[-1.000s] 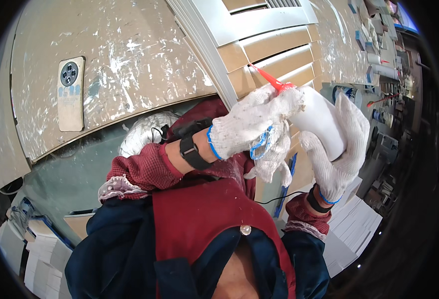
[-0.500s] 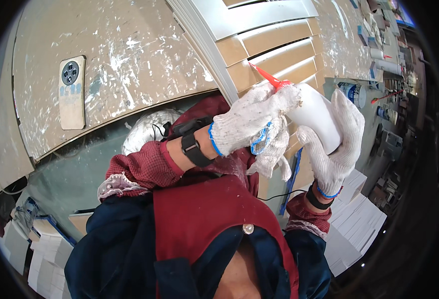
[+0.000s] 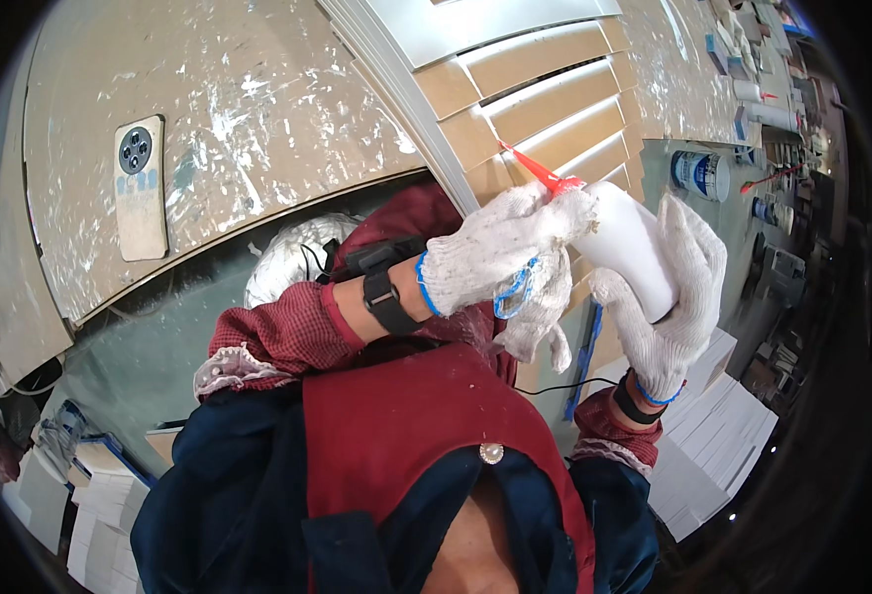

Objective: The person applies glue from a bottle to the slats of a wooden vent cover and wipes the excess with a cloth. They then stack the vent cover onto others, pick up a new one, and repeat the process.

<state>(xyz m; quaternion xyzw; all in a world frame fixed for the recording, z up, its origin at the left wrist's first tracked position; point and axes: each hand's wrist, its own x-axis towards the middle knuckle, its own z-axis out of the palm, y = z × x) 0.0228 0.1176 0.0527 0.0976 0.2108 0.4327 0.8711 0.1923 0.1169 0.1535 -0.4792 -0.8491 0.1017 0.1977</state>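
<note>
Both my hands wear white knitted gloves with blue cuffs. Between them, tilted, is a white squeeze bottle (image 3: pixel 632 243) with a pointed red nozzle (image 3: pixel 537 170). My left hand (image 3: pixel 500 243) closes round its nozzle end, and a crumpled white glove (image 3: pixel 535 322) with a blue edge hangs beneath that hand. Around the bottle's lower end, my right hand (image 3: pixel 678 297) is wrapped, its thumb on the near side. The nozzle's tip lies over a louvred panel (image 3: pixel 545 104) of tan slats with white edges; whether it touches is hard to tell.
A phone (image 3: pixel 140 188) lies on the paint-spattered board (image 3: pixel 257 109) at left. The panel's white frame (image 3: pixel 396 74) runs beside that board. At right are a blue-and-white bucket (image 3: pixel 701 176) and stacked white boards (image 3: pixel 718 450). A thin black cable (image 3: pixel 564 386) crosses near my right wrist.
The nozzle tip has shifted slightly toward me across the slats, and both hands have moved a little with the bottle. Their grip looks the same. The whole view has turned slightly.
</note>
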